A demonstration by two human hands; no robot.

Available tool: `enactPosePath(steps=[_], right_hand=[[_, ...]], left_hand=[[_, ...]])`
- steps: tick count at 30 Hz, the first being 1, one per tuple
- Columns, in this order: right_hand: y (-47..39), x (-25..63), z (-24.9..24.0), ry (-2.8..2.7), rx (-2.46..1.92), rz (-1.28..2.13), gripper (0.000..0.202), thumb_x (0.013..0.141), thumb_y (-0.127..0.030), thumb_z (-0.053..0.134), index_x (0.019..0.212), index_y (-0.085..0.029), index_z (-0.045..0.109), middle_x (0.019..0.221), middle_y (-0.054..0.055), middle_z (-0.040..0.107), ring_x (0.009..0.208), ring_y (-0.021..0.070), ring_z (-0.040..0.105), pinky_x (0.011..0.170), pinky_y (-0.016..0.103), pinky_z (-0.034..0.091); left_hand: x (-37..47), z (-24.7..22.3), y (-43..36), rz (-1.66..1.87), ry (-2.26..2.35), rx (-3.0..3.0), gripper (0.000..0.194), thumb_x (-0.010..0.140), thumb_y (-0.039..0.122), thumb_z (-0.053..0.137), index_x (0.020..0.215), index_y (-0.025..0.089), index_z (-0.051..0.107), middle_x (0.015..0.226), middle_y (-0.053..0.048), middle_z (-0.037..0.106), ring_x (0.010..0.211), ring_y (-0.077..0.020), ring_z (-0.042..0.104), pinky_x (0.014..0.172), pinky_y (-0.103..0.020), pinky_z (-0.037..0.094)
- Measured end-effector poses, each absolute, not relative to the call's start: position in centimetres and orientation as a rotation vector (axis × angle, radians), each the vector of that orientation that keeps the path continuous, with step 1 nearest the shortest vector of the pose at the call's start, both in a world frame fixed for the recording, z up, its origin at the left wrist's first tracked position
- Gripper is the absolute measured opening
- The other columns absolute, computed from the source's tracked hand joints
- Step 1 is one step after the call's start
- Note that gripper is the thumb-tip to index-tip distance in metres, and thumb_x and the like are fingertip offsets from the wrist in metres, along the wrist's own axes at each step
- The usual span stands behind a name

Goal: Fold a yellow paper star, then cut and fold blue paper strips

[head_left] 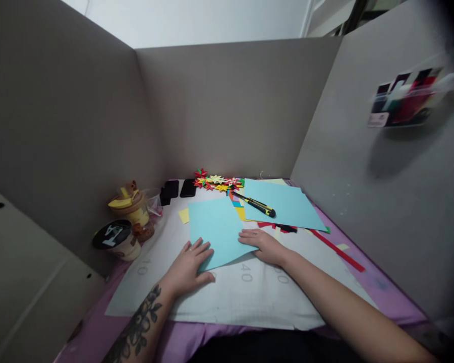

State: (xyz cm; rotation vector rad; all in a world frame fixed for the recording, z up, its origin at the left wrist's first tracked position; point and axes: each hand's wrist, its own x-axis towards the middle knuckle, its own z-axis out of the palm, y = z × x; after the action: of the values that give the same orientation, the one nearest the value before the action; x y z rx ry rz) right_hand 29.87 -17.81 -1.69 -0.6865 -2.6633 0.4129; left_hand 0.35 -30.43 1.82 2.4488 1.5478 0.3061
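Observation:
A sheet of light blue paper (215,227) lies in front of me on a white sheet printed with numbers. My left hand (191,264) rests flat at its lower left edge, fingers spread over the paper and thumb apart. At the right edge, my right hand (263,245) grips the blue paper, its fingers on top and the paper's corner slightly raised there. Beyond that hand, a yellow and black utility knife (255,204) lies across more light blue paper (287,201).
Folded paper stars (215,182) sit along the back, beside a black phone (188,188). Cups (117,239) stand at the left wall. Red paper strips (338,250) lie at right. Grey partitions (234,106) enclose the table; a clear holder (404,101) hangs on the right one.

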Motion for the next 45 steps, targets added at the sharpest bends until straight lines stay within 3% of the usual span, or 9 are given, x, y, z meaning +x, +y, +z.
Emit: enactPosePath(steps=[4, 8, 12, 17, 21, 32, 45], right_hand=[[-17.7, 29.9, -1.8, -2.615, -0.694, 0.472, 0.067, 0.059, -0.001, 0.049, 0.121, -0.021, 0.06, 0.126, 0.009, 0.058, 0.121, 0.0253, 0.05, 0.099, 0.045, 0.041], [-17.6, 29.9, -1.9, -2.558, -0.7, 0.544, 0.049, 0.069, -0.007, 0.055, 0.116, -0.021, 0.064, 0.123, 0.01, 0.061, 0.119, 0.0248, 0.052, 0.1, 0.044, 0.041], [-17.5, 29.7, -1.8, -2.416, -0.802, 0.617, 0.027, 0.079, -0.016, 0.056, 0.1, -0.023, 0.07, 0.113, 0.008, 0.066, 0.112, 0.0226, 0.056, 0.096, 0.041, 0.044], [-17.2, 29.1, -1.5, -2.262, -1.021, 0.613, 0.012, 0.079, -0.019, 0.057, 0.077, -0.021, 0.069, 0.099, 0.005, 0.069, 0.099, 0.02, 0.058, 0.088, 0.034, 0.046], [-16.8, 28.4, -1.7, -2.271, -1.186, 0.462, 0.021, 0.081, -0.022, 0.057, 0.06, -0.019, 0.06, 0.094, 0.005, 0.065, 0.095, 0.0199, 0.054, 0.086, 0.032, 0.042], [-16.9, 26.9, -1.7, -2.258, -1.474, 0.291, 0.03, 0.088, -0.03, 0.047, 0.066, -0.019, 0.063, 0.09, 0.006, 0.058, 0.09, 0.0205, 0.047, 0.081, 0.029, 0.036], [-16.6, 25.7, -1.4, -2.225, -1.772, 0.169, 0.033, 0.086, -0.039, 0.048, 0.071, -0.017, 0.068, 0.093, 0.012, 0.059, 0.09, 0.026, 0.049, 0.074, 0.034, 0.037]], left_hand=[[0.3, 1.4, -30.3, 0.388, 1.648, 2.42, 0.051, 0.082, 0.038, 0.055, 0.131, 0.025, 0.048, 0.138, -0.008, 0.048, 0.13, -0.0279, 0.039, 0.107, -0.049, 0.028], [-0.4, 1.0, -29.8, 0.528, 1.677, 2.378, 0.033, 0.084, 0.025, 0.048, 0.114, 0.021, 0.063, 0.123, -0.007, 0.061, 0.119, -0.0231, 0.051, 0.101, -0.039, 0.038], [-1.0, 0.7, -28.9, 0.713, 1.748, 2.26, 0.026, 0.086, 0.029, 0.047, 0.088, 0.02, 0.071, 0.102, -0.006, 0.07, 0.102, -0.0211, 0.06, 0.093, -0.036, 0.043], [-1.7, 0.3, -27.6, 0.789, 1.917, 2.049, 0.036, 0.082, 0.04, 0.05, 0.056, 0.019, 0.062, 0.082, -0.006, 0.068, 0.086, -0.0219, 0.059, 0.08, -0.034, 0.042], [-1.8, 0.1, -27.1, 0.762, 2.007, 1.937, 0.036, 0.08, 0.043, 0.049, 0.057, 0.019, 0.061, 0.084, -0.006, 0.066, 0.084, -0.0212, 0.056, 0.076, -0.031, 0.04], [-1.0, 1.1, -27.0, 0.525, 2.192, 1.849, 0.035, 0.084, 0.041, 0.045, 0.068, 0.018, 0.066, 0.089, -0.007, 0.064, 0.088, -0.0213, 0.054, 0.077, -0.029, 0.037], [-0.2, 1.6, -26.3, 0.382, 2.388, 1.816, 0.038, 0.084, 0.044, 0.043, 0.073, 0.018, 0.068, 0.092, -0.01, 0.065, 0.085, -0.0237, 0.057, 0.068, -0.03, 0.036]])
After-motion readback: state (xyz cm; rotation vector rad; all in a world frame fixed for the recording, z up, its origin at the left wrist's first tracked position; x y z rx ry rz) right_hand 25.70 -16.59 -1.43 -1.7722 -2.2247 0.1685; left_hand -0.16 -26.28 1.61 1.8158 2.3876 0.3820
